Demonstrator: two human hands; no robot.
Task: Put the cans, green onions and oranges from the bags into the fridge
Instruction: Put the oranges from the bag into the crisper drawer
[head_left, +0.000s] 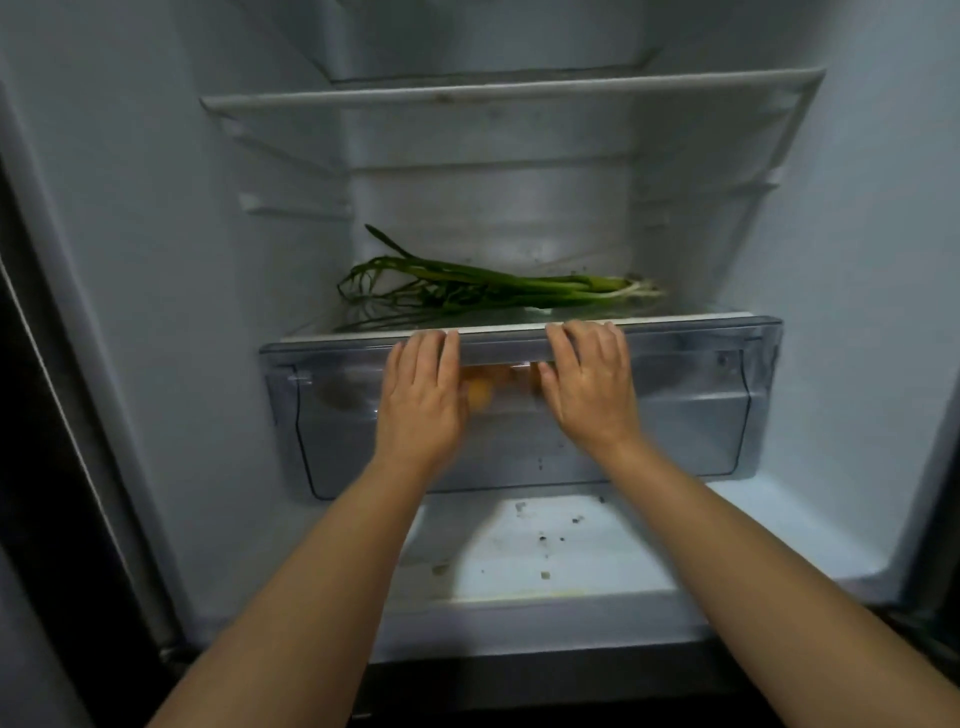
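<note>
A bunch of green onions (498, 288) lies across the glass shelf (675, 318) inside the open fridge, roots to the right. Below the shelf is a clear plastic drawer (691, 410). Oranges (485, 387) show dimly through its front, between my hands. My left hand (421, 400) lies flat against the drawer front with the fingertips on its top lip. My right hand (589, 382) rests the same way a little to the right, fingers hooked over the lip. No cans or bags are in view.
An upper glass shelf (509, 91) holds nothing. The fridge floor (545, 545) below the drawer is speckled with crumbs. The dark door edge (47, 415) runs along the left side.
</note>
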